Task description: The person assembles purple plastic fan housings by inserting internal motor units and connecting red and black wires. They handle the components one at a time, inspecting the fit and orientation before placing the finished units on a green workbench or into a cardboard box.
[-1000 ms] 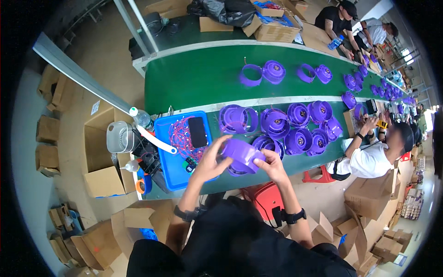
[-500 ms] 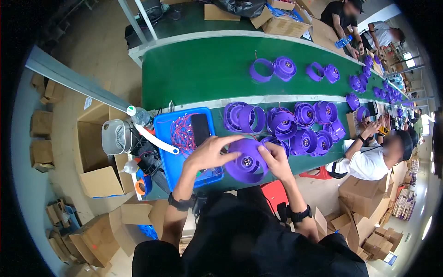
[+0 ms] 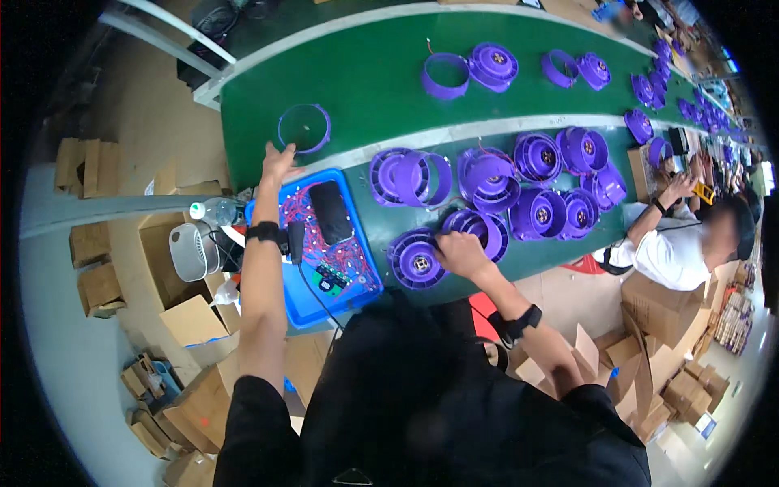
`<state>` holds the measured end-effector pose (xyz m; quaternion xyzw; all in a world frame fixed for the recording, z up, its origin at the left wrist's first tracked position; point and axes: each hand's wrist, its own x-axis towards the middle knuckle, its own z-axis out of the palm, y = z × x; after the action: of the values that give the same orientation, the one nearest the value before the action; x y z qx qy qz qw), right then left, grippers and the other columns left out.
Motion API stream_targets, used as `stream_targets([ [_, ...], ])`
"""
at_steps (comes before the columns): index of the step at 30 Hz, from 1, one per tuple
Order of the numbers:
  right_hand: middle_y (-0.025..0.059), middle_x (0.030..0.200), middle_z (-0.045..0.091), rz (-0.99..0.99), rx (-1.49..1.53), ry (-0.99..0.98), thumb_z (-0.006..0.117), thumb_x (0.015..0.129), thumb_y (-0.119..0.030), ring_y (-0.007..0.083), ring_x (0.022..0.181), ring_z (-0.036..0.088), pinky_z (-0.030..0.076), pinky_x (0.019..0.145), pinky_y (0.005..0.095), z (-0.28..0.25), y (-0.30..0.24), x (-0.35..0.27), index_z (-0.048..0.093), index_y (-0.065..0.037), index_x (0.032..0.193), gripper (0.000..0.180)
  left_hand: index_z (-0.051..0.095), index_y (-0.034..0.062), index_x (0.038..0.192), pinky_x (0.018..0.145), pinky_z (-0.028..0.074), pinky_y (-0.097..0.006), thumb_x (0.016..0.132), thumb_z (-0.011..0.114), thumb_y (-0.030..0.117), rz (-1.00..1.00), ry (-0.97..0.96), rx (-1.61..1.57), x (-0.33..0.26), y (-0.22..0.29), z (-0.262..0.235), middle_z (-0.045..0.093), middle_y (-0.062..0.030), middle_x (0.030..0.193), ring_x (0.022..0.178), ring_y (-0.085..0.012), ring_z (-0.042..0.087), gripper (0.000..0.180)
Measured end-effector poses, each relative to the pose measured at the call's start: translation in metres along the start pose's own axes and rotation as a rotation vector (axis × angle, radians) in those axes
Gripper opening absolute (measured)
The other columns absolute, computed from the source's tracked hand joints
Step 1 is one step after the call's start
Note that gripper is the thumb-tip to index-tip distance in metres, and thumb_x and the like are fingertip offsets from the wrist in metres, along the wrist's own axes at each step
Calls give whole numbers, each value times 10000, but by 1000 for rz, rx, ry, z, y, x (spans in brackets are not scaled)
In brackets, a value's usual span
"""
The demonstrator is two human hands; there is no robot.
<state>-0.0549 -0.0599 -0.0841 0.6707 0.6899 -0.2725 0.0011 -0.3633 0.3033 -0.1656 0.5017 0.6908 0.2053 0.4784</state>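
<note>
A thin purple plastic ring is on the green surface at the far left. My left hand reaches toward its near edge with fingers apart; thumb and fingertips are close to the rim, and whether they touch it I cannot tell. Nearer to me, my right hand is closed on the edge of a round purple fan-like base, which has a metallic centre facing up. Its fingertips are partly hidden. Just behind that hand sits a purple base with a ring on it.
A blue tray holds red wires, a black phone-like slab and a green circuit board. Several purple housings crowd the table to the right. A clear bottle stands left. A person in a white shirt works at right.
Both hands held a purple housing together. Now they are apart: my left hand has gone far left beside a ring, and my right hand holds a base low over the table. The view has shifted.
</note>
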Motion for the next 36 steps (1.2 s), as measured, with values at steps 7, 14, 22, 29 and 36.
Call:
stream_targets([
  [7, 184, 947, 677, 64, -188, 135, 611, 805, -149, 293, 753, 707, 568, 622, 397, 33, -10, 32, 702, -69, 837, 126, 623, 53, 1208, 652, 541, -306, 907, 565, 79, 502, -418, 145, -87, 45, 32, 712, -99, 940, 802, -177, 682, 307],
  [14, 136, 925, 668, -329, -179, -20, 661, 735, -143, 267, 766, 701, 563, 627, 383, -3, -32, 43, 679, -44, 840, 145, 653, 47, 1124, 675, 534, -282, 979, 533, 97, 307, -530, -105, -157, 22, 23, 690, -63, 896, 812, -134, 664, 195],
  [22, 209, 733, 616, -101, 355, 498, 581, 773, -3, 362, 615, 629, 512, 583, 440, -134, -40, 85, 595, 4, 1131, 359, 653, 20, 1104, 684, 536, -267, 946, 480, 10, 374, -360, -162, -134, 7, -15, 700, -82, 891, 778, -125, 663, 234],
  [29, 183, 656, 698, 555, 964, 331, 514, 834, -180, 260, 564, 699, 594, 602, 373, -102, 52, 244, 643, 55, 605, 353, 653, 6, 1101, 757, 533, -271, 976, 527, 49, 368, -339, -143, -136, 4, -18, 702, -82, 921, 845, -136, 664, 182],
  [36, 202, 1053, 663, 240, 1198, 202, 484, 888, -95, 279, 826, 705, 604, 725, 407, -43, 62, 253, 446, 13, 1367, 492, 624, 17, 1107, 655, 507, -229, 989, 499, 74, 308, -278, -216, -146, -41, -32, 608, -13, 802, 708, -95, 580, 181],
])
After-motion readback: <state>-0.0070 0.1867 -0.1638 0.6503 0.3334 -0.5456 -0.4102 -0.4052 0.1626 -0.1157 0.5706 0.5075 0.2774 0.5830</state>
